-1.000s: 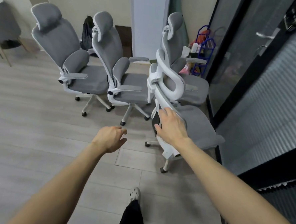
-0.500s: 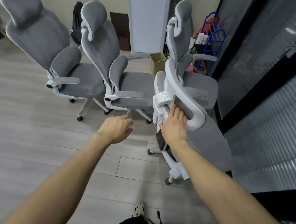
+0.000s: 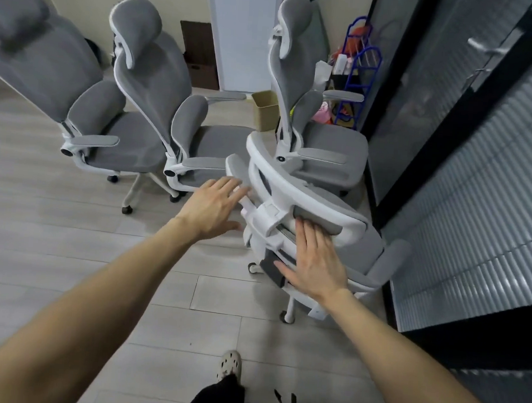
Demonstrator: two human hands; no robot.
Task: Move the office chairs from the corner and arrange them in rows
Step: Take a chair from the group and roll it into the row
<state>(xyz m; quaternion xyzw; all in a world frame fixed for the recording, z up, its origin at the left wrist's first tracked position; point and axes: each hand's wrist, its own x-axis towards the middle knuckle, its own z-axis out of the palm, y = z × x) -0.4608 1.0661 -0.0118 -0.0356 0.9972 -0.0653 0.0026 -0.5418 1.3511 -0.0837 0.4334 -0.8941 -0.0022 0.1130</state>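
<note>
A pale perforated clog (image 3: 230,362) stands on the wood-grain plank floor (image 3: 55,219), on the near side of the nearest chair (image 3: 290,184). The right hand (image 3: 314,263) lies flat with straight fingers on that chair's grey mesh back, below its curved white plastic frame, gripping nothing. The left hand (image 3: 213,209) is spread at the chair's left edge, and blur hides whether it touches. Just beyond it stands the back chair (image 3: 330,143), with two more chairs (image 3: 154,79) to its left. Farther behind are a square cardboard bin (image 3: 265,109) and a blue wire rack (image 3: 364,70).
</note>
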